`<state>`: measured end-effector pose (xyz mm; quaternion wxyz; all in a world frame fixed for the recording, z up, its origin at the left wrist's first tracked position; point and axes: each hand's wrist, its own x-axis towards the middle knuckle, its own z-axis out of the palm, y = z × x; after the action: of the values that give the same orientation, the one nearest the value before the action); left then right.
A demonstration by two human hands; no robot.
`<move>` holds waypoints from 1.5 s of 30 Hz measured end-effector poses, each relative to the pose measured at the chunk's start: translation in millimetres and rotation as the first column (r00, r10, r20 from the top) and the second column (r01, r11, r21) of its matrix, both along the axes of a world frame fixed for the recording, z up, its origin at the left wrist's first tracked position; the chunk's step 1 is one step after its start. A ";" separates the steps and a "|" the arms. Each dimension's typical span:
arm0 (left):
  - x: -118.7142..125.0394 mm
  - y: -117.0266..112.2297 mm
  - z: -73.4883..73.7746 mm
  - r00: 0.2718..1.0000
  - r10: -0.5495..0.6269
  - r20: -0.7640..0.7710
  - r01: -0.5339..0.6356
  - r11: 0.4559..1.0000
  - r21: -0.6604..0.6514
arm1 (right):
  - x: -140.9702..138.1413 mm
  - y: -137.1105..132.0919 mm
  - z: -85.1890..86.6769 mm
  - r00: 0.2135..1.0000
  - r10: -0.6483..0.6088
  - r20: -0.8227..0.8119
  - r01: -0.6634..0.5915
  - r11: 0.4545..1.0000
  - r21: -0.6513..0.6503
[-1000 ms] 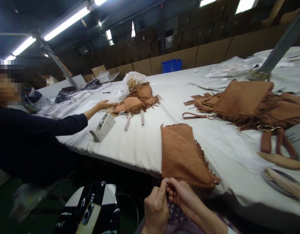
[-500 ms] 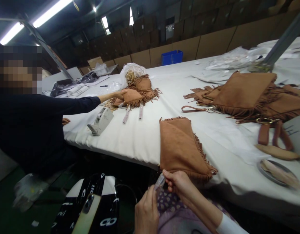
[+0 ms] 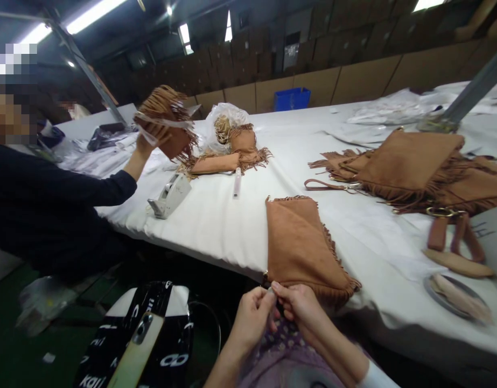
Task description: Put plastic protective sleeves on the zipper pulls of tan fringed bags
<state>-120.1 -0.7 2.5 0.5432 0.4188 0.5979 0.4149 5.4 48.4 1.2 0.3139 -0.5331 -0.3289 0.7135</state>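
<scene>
A tan fringed pouch [image 3: 300,242] lies at the table's front edge, its near corner overhanging slightly. Just below that corner my left hand [image 3: 250,315] and my right hand [image 3: 300,304] meet, fingertips pinched together. Between them shows a sliver of a small clear plastic-wrapped strip [image 3: 271,290]; the fingers cover most of it, and whether it joins the pouch is hidden. A small gold fitting [image 3: 266,276] sits at the pouch's left corner.
More fringed pouches [image 3: 410,161] are piled on the right, near a round dish [image 3: 454,296]. A tape dispenser [image 3: 169,196] stands left. A co-worker [image 3: 62,183] there lifts a fringed pouch [image 3: 167,124]. Beside my lap, a phone [image 3: 139,345] rests on a black-and-white surface.
My left hand has come up and right to my right hand, covering the plastic-wrapped strip. The co-worker has raised a fringed pouch off the table toward the left.
</scene>
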 end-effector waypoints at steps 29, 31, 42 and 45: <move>25.1 -2.8 -8.6 0.835 0.303 0.460 -0.188 0.942 -0.279 | 15.7 8.0 -10.0 0.989 0.146 -0.035 -0.146 0.989 0.014; 28.4 -1.8 -10.0 0.857 0.328 0.397 -0.239 0.936 -0.259 | 16.5 9.1 -15.9 0.989 0.149 -0.024 -0.149 0.989 0.009; 30.2 -10.4 -21.2 0.926 0.357 0.122 -0.338 0.928 -0.155 | 43.2 -9.1 3.5 0.957 0.223 0.185 -0.251 0.957 0.147; 25.0 -12.1 -26.2 0.928 0.354 0.117 -0.328 0.925 -0.192 | 104.3 -6.1 30.3 0.908 0.056 0.415 -0.193 0.936 0.295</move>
<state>-95.1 -12.8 -23.8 0.5393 0.2282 0.6525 0.4810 109.7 42.3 31.5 0.2778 -0.5852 -0.5342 0.5431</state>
